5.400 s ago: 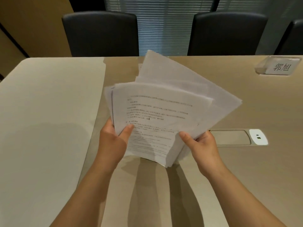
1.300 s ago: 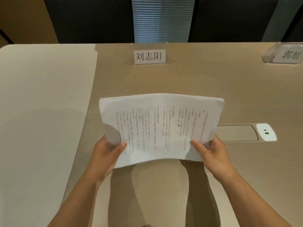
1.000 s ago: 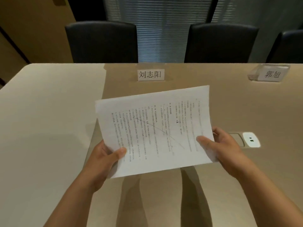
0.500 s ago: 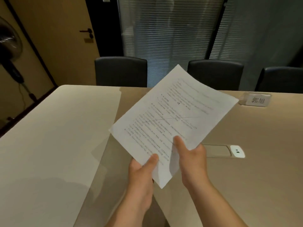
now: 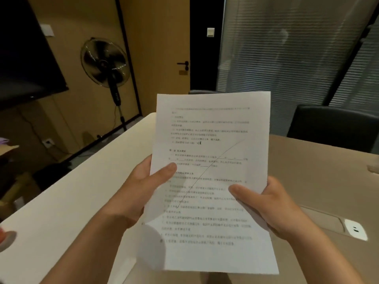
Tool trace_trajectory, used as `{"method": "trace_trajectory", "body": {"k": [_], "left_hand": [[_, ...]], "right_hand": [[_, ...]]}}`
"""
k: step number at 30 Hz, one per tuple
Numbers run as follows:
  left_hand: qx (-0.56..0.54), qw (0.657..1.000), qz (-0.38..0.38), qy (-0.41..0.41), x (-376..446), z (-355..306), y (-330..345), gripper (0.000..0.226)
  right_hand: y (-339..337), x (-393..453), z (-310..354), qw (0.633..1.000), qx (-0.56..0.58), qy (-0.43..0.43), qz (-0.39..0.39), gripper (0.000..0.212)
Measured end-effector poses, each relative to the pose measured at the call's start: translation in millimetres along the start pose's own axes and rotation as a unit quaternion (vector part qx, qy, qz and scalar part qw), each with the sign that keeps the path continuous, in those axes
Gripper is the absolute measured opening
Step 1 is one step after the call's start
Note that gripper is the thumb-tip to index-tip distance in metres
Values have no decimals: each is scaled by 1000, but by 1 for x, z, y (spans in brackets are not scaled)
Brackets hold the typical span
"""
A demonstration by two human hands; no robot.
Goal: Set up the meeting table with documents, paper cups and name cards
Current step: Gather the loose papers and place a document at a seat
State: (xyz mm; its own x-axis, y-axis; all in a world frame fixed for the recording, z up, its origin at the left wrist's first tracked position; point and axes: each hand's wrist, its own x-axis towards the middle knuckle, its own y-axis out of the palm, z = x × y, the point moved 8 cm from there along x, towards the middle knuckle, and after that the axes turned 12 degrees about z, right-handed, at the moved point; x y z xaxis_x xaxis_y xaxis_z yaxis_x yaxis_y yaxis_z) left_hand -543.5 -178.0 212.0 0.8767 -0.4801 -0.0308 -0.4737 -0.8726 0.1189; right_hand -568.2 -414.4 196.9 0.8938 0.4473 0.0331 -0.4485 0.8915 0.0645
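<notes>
I hold a white printed document (image 5: pixel 211 140) upright in portrait position in front of me, above the meeting table (image 5: pixel 61 201). My left hand (image 5: pixel 139 191) grips its left edge, thumb pressed on the front of the page. At the right edge my right hand (image 5: pixel 266 203) grips it too, thumb on the print and fingers behind. A thin pen line crosses the text. At the far right edge of the view a clear name card holder (image 5: pixel 374 168) is partly cut off. No paper cups are visible.
A black chair (image 5: pixel 332 128) stands behind the table at the right. A cable hatch with a white socket plate (image 5: pixel 355 229) lies in the tabletop at the right. A standing fan (image 5: pixel 105 64), a dark wall screen (image 5: pixel 24 58) and a door are at the back left.
The page has turned from tilted to upright portrait and risen toward my face. My hands have spread to its two side edges. My view has swung up and left toward the fan.
</notes>
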Motion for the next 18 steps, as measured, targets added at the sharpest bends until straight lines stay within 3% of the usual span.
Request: {"method": "trace_trajectory", "body": {"k": [2,6,13,18], "left_hand": [[14,996,-78,47,-33,-14,-17,25],[54,978,-155,126,-110,-44,-56,49],[150,934,-239,222,-284,-91,-157,49],[164,918,-272,238,-412,-109,-240,43]], "right_hand": [[33,11,13,1000,-19,-1,14,25],[111,35,39,996,-57,-7,61,23],[295,56,62,990,-77,-54,102,19],[442,70,72,986,-76,-83,126,24]]}}
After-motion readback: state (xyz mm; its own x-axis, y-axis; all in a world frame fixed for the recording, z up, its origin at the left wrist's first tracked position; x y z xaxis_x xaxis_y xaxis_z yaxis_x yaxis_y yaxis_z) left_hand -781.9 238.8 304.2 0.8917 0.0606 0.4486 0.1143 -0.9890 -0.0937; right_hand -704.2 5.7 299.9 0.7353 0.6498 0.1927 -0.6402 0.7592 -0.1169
